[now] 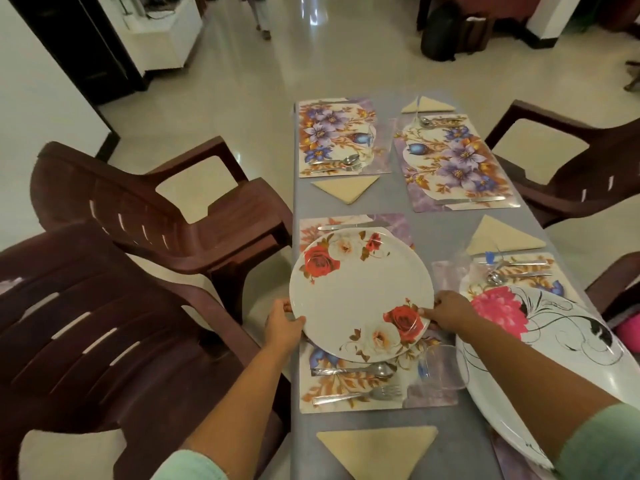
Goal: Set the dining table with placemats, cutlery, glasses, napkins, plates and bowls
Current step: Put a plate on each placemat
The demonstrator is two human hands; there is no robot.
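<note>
The grey desk (391, 202) ran from six o'clock up to twelve, brown plastic chairs (156, 216) lining both sides. Four floral placemats (334, 140) lay on it, two far, two near. At four o'clock sat a big white plate with a pink flower (561, 327), its near rim hidden under the right forearm. Dead centre, the rose-patterned plate (360, 292) was over the near-left placemat (349, 393), covering its upper half! Left hand (282, 325) gripped the rim at eight o'clock, fingers curled round the edge; right hand (446, 311) pinched the rim at four o'clock. A clear glass (443, 367) stood just beside the plate at five o'clock. Below it lay a spoon (356, 370) and fork (360, 394). A beige folded napkin (377, 448) sat at six.
</note>
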